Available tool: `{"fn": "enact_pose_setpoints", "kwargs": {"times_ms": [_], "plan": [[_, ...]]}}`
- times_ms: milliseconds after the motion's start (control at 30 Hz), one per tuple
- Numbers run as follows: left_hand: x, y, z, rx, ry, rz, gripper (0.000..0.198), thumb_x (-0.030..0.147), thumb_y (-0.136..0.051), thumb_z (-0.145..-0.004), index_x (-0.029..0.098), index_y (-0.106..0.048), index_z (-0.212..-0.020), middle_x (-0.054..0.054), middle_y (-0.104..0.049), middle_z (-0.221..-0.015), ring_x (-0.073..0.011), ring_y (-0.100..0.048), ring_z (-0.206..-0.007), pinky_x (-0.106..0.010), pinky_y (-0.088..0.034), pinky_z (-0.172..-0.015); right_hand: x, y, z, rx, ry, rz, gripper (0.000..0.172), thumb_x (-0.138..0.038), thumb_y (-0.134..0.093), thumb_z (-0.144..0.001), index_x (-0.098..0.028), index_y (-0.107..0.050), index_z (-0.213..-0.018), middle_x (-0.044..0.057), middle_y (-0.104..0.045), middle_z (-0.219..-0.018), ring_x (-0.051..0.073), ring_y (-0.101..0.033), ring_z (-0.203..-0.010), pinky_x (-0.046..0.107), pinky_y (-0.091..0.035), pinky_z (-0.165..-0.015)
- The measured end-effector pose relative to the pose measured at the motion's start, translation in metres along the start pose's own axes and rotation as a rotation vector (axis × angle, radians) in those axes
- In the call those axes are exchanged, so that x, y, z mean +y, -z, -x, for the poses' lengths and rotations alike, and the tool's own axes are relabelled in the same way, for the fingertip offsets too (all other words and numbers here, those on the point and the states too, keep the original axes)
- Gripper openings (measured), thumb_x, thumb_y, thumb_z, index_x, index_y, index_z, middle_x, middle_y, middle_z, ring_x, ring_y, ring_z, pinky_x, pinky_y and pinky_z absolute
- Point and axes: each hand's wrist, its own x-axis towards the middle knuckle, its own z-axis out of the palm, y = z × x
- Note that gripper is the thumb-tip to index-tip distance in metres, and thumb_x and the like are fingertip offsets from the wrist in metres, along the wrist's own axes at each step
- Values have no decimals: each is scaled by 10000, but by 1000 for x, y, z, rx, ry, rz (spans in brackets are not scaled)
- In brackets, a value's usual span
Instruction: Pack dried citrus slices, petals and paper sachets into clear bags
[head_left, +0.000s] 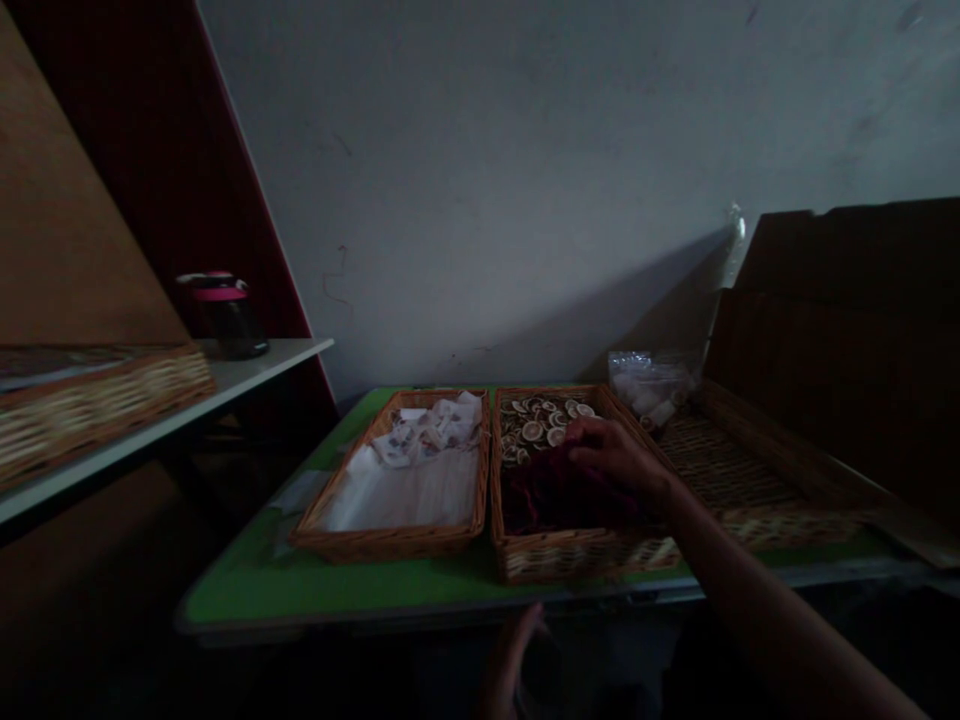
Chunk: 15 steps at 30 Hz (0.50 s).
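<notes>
The right hand (616, 457) is bent over a rectangular tan wicker basket (559, 560), fingertips at a crumpled, dark red-purple dried-looking mass (544, 490). Whether its grip is closed on any of the mass cannot be told; the fingers are curled and close together. The mass lies directly beneath the grip and to its left, filling the near part of the basket. Pale, round dried-looking slices (533, 431) lie just beyond and left of the grip. The left hand (512, 655) is well below the grip, nearer the wearer and low by the edge of the green-topped table (300, 590); it is blurred, its hold undetermined. Left of the grip stands a second wicker basket (390, 543) of clear plastic sleeves (405, 490) and white printed packets (431, 430); right of it, a third wicker basket (724, 460). Handling assessment: the mass is judged light, soft to brittle, and liable to shed pieces. Recommended hold: a loose pinch from the top, fingertips only; the slices, probably stiff and fragile, by their rims.
</notes>
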Motion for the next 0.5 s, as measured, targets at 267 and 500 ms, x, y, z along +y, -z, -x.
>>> {"fn": "enact_pose_setpoints", "kwargs": {"times_ms": [267,500], "plan": [[-21,-19,5,162,-17,-201,982,281,-802,-632,219,-404,-1527,-163,-535,-1525,-383,-511,-1409,-526,-464,-1152,-32,-49,68,-88,-111,42,335,-188,-718,-762,-218,-669,-1093,51,-707,-1005,209,-662,-894,326,-532,-774],[-9,-30,5,305,-119,-409,1017,250,-809,-601,233,-374,-1520,-170,-533,-1491,-420,-494,-1392,-573,-466,-1122,-50,-95,109,-287,-100,386,469,-66,-597,-724,-256,-683,-1144,53,-684,-1132,230,-645,-1034,315,-493,-878]]}}
